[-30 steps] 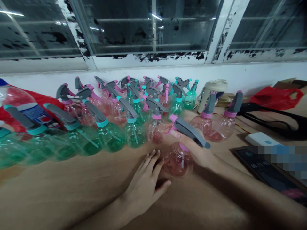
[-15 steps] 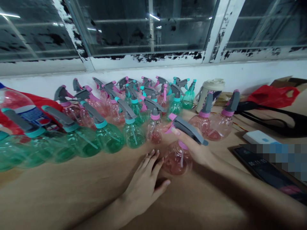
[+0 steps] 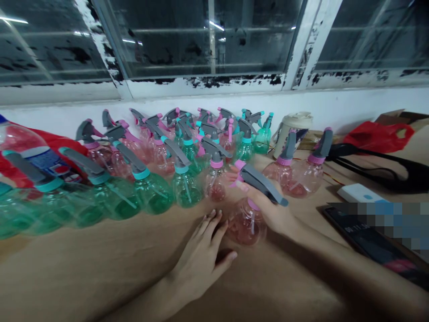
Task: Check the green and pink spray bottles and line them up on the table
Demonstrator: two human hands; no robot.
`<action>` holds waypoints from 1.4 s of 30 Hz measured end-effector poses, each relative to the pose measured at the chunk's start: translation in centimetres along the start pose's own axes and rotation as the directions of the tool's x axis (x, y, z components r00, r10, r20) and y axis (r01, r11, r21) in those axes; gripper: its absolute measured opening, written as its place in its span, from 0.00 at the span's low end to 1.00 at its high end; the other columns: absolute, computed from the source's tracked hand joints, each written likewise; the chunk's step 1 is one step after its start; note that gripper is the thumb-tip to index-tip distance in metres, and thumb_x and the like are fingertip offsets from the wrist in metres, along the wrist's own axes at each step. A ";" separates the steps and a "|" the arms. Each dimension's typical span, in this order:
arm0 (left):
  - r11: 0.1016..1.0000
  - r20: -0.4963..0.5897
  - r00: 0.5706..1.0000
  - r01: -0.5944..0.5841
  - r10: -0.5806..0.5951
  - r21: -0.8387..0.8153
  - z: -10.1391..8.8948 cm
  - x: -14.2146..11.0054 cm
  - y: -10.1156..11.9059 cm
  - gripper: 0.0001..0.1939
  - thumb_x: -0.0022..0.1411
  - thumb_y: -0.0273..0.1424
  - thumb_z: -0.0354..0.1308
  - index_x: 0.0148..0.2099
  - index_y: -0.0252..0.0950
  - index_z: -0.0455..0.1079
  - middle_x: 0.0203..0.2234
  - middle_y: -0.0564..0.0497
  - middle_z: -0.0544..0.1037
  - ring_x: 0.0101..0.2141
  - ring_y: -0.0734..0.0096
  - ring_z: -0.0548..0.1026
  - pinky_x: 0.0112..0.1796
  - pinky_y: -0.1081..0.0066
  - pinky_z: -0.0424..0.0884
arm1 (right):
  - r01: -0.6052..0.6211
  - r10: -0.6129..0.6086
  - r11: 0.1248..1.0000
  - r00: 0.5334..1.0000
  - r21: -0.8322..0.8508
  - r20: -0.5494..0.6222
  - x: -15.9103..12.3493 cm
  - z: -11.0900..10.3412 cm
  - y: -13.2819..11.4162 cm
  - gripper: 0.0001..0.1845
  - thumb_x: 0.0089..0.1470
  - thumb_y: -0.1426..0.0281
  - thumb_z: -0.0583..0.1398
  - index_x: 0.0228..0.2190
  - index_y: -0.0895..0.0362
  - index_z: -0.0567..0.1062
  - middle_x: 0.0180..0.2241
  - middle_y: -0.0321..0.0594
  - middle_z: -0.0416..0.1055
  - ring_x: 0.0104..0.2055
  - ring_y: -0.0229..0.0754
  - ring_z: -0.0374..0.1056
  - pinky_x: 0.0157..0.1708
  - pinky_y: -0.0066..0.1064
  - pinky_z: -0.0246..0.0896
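My right hand is wrapped round the neck of a pink spray bottle with a grey and pink trigger head. The bottle stands on the brown table. My left hand lies flat on the table just left of that bottle, fingers stretched out and nearly touching its base. Behind them stand several green spray bottles and pink spray bottles in rows.
Two more pink bottles stand to the right, with a beige jug behind them. A black phone, a white box, a black strap and a red bag lie at the right. A wall and window run along the back.
The held pink bottle and my right hand have shifted slightly left and away. My left hand stays flat in place.
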State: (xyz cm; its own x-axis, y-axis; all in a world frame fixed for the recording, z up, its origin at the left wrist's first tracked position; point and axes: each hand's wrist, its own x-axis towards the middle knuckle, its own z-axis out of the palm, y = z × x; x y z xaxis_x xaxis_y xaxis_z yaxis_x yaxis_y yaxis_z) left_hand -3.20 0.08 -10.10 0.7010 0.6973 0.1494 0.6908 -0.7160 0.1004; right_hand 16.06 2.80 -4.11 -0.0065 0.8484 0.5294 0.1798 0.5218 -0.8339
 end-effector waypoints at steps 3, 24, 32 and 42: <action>1.000 -0.014 1.000 -0.003 0.003 -0.010 0.1 0.0 -0.1 0.30 0.65 0.43 0.50 0.61 0.29 0.57 0.62 0.36 0.58 0.61 0.48 0.57 0.56 0.47 0.61 | 0.018 -0.018 1.000 1.000 -0.004 0.015 0.0 0.0 0.0 0.10 0.55 0.63 0.59 0.39 0.52 0.76 0.39 0.35 0.76 0.42 0.42 0.71 0.45 0.36 0.65; 1.000 -0.070 0.998 -0.011 0.010 -0.006 0.8 -0.3 -0.5 0.29 0.65 0.44 0.50 0.62 0.33 0.57 0.61 0.38 0.60 0.60 0.50 0.58 0.55 0.49 0.63 | -0.020 0.024 0.997 0.998 -0.070 0.052 0.2 -0.2 -1.0 0.17 0.57 0.56 0.55 0.25 0.54 0.71 0.24 0.34 0.68 0.28 0.39 0.66 0.29 0.32 0.61; 1.000 -0.073 0.997 -0.013 0.012 -0.021 0.9 -0.2 -0.5 0.29 0.64 0.43 0.51 0.62 0.32 0.56 0.61 0.38 0.59 0.61 0.50 0.57 0.56 0.50 0.61 | -0.023 0.023 0.998 1.000 -0.052 -0.007 -0.2 -0.2 -0.4 0.13 0.50 0.56 0.61 0.30 0.53 0.75 0.26 0.33 0.70 0.29 0.40 0.66 0.33 0.33 0.64; 1.000 -0.050 0.999 -0.012 0.010 -0.021 0.5 0.1 -0.4 0.29 0.65 0.43 0.50 0.61 0.29 0.58 0.60 0.35 0.60 0.60 0.47 0.59 0.54 0.47 0.62 | -0.093 0.093 0.995 0.995 0.019 0.042 -0.8 -0.7 -0.4 0.29 0.44 0.57 0.65 0.49 0.45 0.69 0.41 0.37 0.74 0.34 0.43 0.68 0.33 0.37 0.66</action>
State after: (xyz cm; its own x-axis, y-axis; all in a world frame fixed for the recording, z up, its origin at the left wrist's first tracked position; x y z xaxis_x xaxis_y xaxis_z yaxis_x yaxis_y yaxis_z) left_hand -3.34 0.41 -10.59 0.6986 0.6873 0.1990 0.6788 -0.7245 0.1197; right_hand 16.68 1.87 -4.10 -0.0311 0.8960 0.4429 0.1607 0.4418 -0.8826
